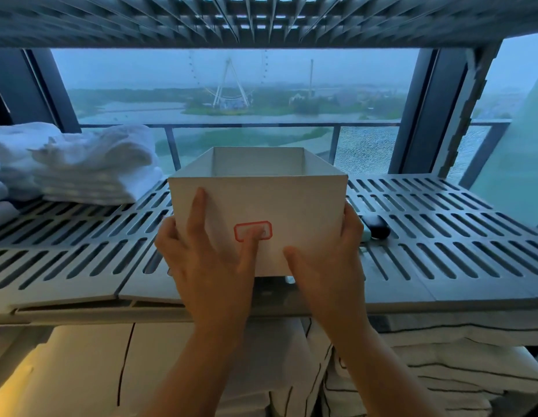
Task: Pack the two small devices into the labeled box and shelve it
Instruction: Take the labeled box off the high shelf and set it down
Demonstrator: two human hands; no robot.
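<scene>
Your left hand (201, 260) grips the box (291, 212) at its left front corner, fingers wrapped round the side, index finger up the front face, thumb pressed onto the label (252, 231). Your right hand (331, 260) clamps the right front corner, thumb on the front face, fingers round the side. Label is a red-outlined rectangle w/ notched corners; any writing inside is blurred & partly under your thumb, can't read it. Box is plain white, open-topped, square-walled; inside floor not visible. It sits on the slotted grey shelf (442, 236), near the front edge, approx centre. Just right of the box, on the shelf, a small dark rounded device (379, 226). Folded white towels (90, 167) stacked at left, well apart from the box
</scene>
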